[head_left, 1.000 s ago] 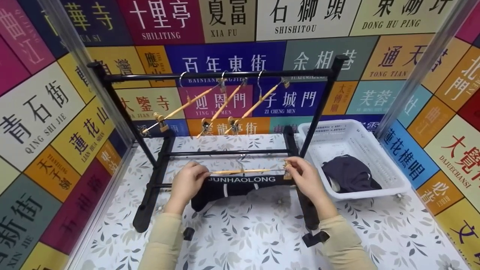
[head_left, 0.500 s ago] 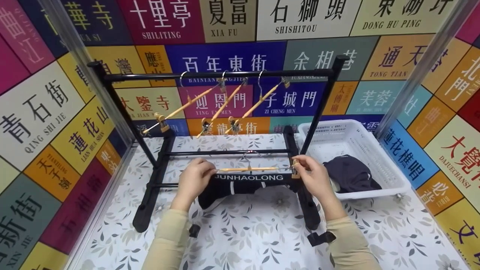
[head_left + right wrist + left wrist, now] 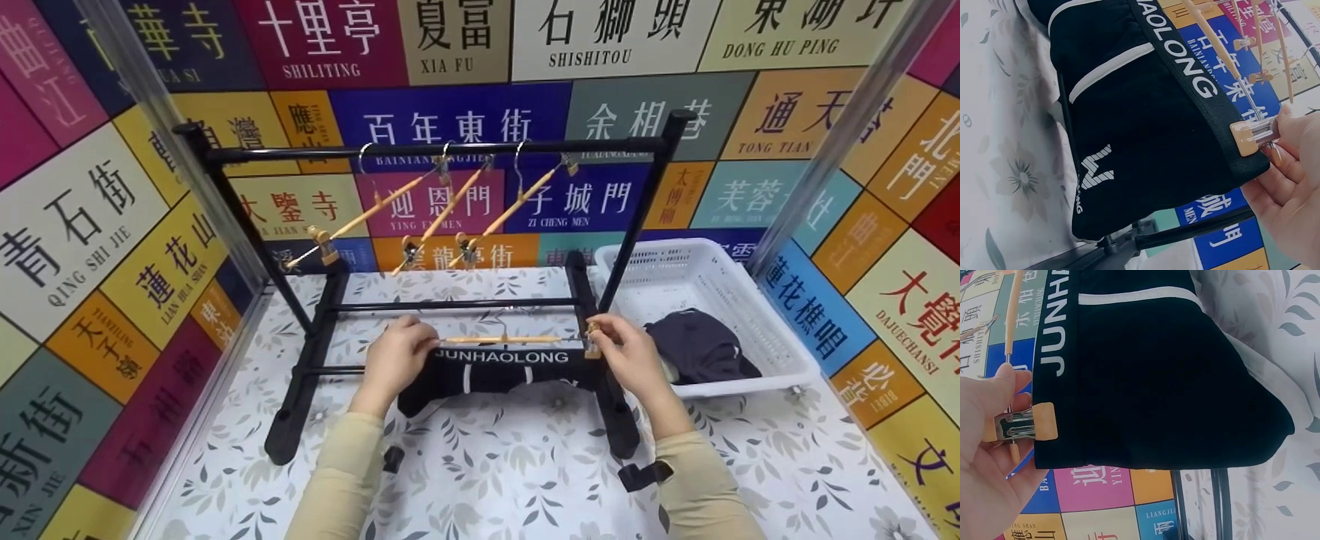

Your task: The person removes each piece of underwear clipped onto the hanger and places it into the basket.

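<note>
Black boxer briefs (image 3: pixel 495 373) with a JUNHAOLONG waistband hang from a wooden clip hanger (image 3: pixel 517 340), low in front of a black rack. In the left wrist view my left hand (image 3: pixel 988 439) grips the hanger's end, with the thumb by its rod and fingers behind the wooden clip (image 3: pixel 1045 421). That clip bites the waistband near its corner. My right hand (image 3: pixel 628 352) pinches the clip at the other end; in the right wrist view this clip (image 3: pixel 1245 139) is also closed on the waistband. The hanger's metal hook (image 3: pixel 504 322) points up, free of the rack.
The black rack (image 3: pixel 300 152) stands on a leaf-patterned tabletop (image 3: pixel 480 480). Three bare clip hangers (image 3: pixel 502 214) hang from its top bar. To the right is a white basket (image 3: pixel 780 330) holding a dark cloth item (image 3: pixel 697 345). Lettered panels (image 3: pixel 450 112) surround the table.
Both hands have shifted slightly to the right with the hanger and the boxer briefs, mostly in the first half second. The rack, its hangers and the basket stay put.
</note>
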Tool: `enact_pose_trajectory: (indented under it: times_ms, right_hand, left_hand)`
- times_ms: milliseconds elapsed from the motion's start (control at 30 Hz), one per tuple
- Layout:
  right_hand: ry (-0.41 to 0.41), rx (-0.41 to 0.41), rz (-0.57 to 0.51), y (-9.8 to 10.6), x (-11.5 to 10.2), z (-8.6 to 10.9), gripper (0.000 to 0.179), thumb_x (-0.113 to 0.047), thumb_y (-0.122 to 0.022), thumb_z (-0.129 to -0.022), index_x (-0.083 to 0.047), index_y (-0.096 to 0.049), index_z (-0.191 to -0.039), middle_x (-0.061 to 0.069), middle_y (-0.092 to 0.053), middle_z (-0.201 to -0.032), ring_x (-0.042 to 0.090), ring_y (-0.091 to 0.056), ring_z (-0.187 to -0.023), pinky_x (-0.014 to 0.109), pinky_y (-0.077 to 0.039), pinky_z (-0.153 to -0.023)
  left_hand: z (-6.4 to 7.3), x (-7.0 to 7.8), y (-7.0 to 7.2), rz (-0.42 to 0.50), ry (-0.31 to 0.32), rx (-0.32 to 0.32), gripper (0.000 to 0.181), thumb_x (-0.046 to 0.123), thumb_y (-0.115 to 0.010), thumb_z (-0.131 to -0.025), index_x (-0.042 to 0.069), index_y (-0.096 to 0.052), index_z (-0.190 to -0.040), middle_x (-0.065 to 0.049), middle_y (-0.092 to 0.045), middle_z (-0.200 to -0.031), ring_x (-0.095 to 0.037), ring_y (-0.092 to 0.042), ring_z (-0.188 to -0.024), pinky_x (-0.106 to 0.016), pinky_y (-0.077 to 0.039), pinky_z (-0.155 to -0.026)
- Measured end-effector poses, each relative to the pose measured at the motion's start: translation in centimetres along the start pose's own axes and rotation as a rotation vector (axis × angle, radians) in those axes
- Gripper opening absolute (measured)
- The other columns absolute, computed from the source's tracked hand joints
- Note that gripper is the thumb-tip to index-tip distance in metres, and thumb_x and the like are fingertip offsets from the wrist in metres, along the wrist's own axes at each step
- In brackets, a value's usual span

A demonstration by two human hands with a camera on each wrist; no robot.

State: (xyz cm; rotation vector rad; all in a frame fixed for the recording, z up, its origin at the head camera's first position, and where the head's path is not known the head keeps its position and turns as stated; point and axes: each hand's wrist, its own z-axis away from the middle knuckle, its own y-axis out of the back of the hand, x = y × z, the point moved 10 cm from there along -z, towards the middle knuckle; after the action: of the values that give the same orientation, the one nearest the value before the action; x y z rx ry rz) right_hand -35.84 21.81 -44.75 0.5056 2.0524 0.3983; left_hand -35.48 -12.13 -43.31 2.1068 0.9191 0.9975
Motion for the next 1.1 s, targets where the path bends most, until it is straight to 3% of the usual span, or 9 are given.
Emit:
enact_pose_trajectory:
  times_ms: [300, 633, 1100]
  right_hand:
    - [-0.064, -0.045, 0.044, -0.5, 1.8, 0.3, 0.022, -0.003, -0.068, -0.092, -0.001, -0.068, -0.113, 0.010, -0.071, -0.101, 0.026, -0.067, -0.093, 0.037, -0.053, -0.084]
    - [-0.075, -0.056, 0.107, -0.6, 3.0, 0.2, 0.017, -0.007, -0.069, -0.092, -0.005, -0.070, -0.108, 0.006, -0.071, -0.098, 0.021, -0.065, -0.086, 0.036, -0.050, -0.078]
    - [-0.119, -0.067, 0.104, -1.1, 4.9, -0.5, 0.014, -0.009, -0.069, -0.092, -0.007, -0.070, -0.106, 0.005, -0.071, -0.095, 0.019, -0.063, -0.083, 0.034, -0.048, -0.077]
  left_hand:
    - [0.3, 0.1, -1.3, -0.018, 0.009, -0.026, 0.004, 0.013, -0.076, -0.086, 0.015, -0.073, -0.087, -0.001, -0.061, -0.087, -0.024, -0.064, -0.075, -0.044, -0.051, -0.065]
    - [0.3, -0.2, -2.5, -0.020, 0.034, -0.040, 0.006, 0.013, -0.076, -0.085, 0.017, -0.073, -0.088, 0.000, -0.062, -0.087, -0.024, -0.065, -0.075, -0.043, -0.052, -0.066]
    - [0.2, -0.8, -3.9, -0.029, 0.069, -0.016, 0.005, 0.012, -0.075, -0.085, 0.014, -0.073, -0.088, -0.002, -0.062, -0.086, -0.026, -0.065, -0.073, -0.045, -0.052, -0.063]
